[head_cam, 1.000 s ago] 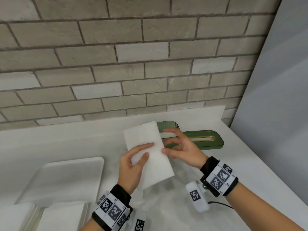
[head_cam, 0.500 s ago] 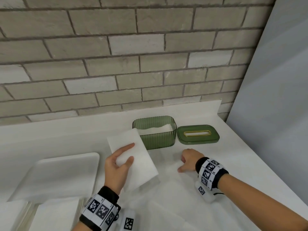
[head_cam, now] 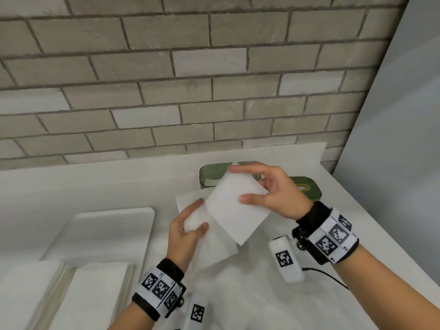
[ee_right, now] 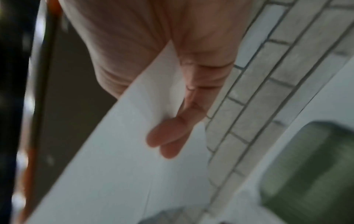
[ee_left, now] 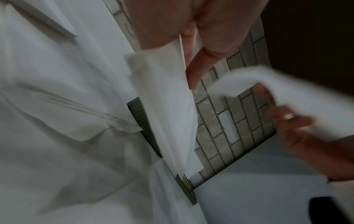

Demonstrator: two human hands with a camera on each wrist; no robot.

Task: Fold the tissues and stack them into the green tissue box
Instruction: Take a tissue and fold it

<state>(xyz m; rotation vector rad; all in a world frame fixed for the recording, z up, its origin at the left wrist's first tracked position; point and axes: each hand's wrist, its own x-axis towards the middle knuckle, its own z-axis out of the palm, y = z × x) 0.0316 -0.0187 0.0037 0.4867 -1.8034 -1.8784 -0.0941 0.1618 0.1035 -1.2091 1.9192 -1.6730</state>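
Two folded tissues are held just in front of the green tissue box (head_cam: 209, 177), the right hand (head_cam: 273, 194) pinching the upper tissue (head_cam: 228, 206) nearest the box, the left hand (head_cam: 185, 232) gripping the lower tissue (head_cam: 214, 246), long axis pointing boxward.

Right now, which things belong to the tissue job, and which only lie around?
Job: left hand and right hand, each holding a tissue; green tissue box; its lid.
Lying about: white tray; paper stacks.
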